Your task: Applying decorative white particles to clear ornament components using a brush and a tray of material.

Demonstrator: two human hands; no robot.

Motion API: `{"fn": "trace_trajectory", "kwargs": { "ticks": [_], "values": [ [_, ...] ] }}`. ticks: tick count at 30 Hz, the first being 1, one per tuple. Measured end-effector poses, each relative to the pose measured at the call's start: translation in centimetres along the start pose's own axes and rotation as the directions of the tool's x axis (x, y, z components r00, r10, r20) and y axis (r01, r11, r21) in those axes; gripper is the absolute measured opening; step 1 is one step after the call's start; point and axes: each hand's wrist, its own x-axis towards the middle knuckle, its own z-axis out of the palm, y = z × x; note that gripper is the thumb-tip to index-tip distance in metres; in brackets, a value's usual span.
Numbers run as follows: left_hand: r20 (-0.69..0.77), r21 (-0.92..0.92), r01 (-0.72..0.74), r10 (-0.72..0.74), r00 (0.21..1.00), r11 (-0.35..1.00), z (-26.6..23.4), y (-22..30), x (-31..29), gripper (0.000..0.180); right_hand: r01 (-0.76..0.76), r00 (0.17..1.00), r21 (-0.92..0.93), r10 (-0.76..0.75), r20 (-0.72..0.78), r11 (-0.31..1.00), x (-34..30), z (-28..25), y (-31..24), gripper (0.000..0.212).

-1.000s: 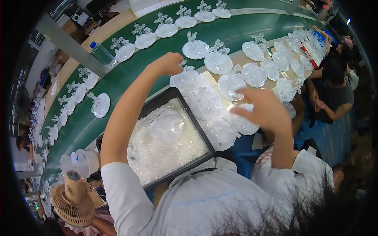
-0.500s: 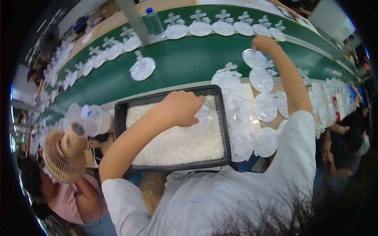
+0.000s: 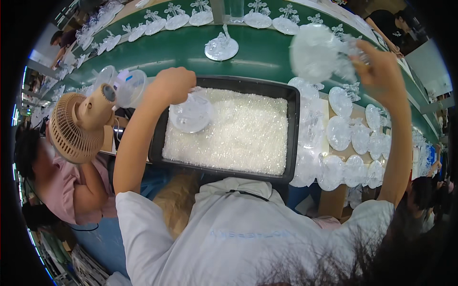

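Note:
My left hand [image 3: 172, 86] is closed at the upper left of a black tray [image 3: 292, 143] filled with white glittery granules [image 3: 234, 133]. Below its fingers is a clear round cup-like plastic piece [image 3: 192, 113], gripped near its top edge and resting on or just above the granules. My right hand [image 3: 381, 71] is raised on the right, fingers closed on a white round disc ornament [image 3: 314, 53] with clear ornate parts, blurred by motion. Just beyond the tray, a similar disc ornament [image 3: 221, 49] with a clear upright piece lies on the green belt [image 3: 186, 52].
Disc ornaments [image 3: 338, 133] crowd the table right of the tray, and more [image 3: 177, 21] line the belt's far side. A beige fan [image 3: 78, 126] and clear plastic containers [image 3: 131, 88] stand at left. Other people [image 3: 78, 190] sit nearby.
My left hand has moved left across the tray with the clear piece. My right hand has come back from the belt's far side, now lifting a disc ornament. The view has shifted.

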Motion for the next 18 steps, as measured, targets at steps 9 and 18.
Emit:
{"fn": "trace_trajectory", "kwargs": {
  "ticks": [9,18],
  "values": [
    [-0.404,-0.081,-0.081,0.041,0.914,0.993,6.6,8.1,-5.8,0.036,0.28,0.899,-0.122,-0.215,0.382,0.952,-2.9,12.3,-15.9,0.029],
    [-0.298,-0.666,-0.412,0.285,0.911,0.622,10.9,10.2,-1.3,0.101,-0.102,0.783,0.052,0.048,0.62,0.993,-1.9,13.1,-13.7,0.032]
  ]
}}
